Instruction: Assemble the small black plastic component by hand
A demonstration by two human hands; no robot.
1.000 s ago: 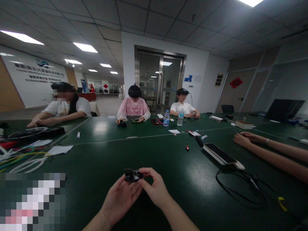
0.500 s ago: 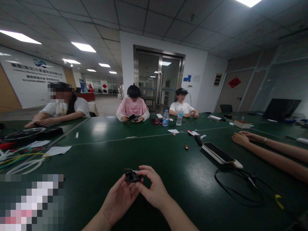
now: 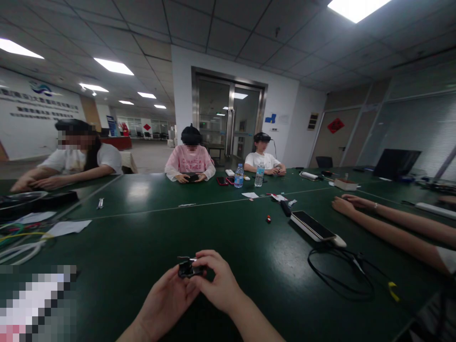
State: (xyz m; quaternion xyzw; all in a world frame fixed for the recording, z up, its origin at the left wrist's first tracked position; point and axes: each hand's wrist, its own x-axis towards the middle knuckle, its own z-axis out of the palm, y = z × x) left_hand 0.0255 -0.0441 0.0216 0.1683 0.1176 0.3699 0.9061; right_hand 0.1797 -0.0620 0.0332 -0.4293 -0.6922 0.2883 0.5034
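Note:
A small black device with a thin raised flap or lid (image 3: 186, 269) is held between both my hands over the near part of the green table (image 3: 117, 266). My left hand (image 3: 167, 294) supports it from the left and below, thumb along its side. With thumb and fingertips, my right hand (image 3: 217, 280) pinches its right side. The exact kind of the device is too small and dark to make out. Farther off on the tabletop lies a tiny red and black piece (image 3: 268, 219), apart from my hands.
To the right lie a phone on a white holder (image 3: 313, 226) and a looped black cable (image 3: 340, 278). Another person's forearms (image 3: 392, 223) rest beyond them. Bottles (image 3: 239, 175) stand across the table, where three people sit. Papers (image 3: 69, 228) and wires (image 3: 21, 249) lie left.
The whole view has shifted slightly, so everything appears farther left. Both my hands keep hold of the black device. Across the table, the person in pink has lowered a dark object.

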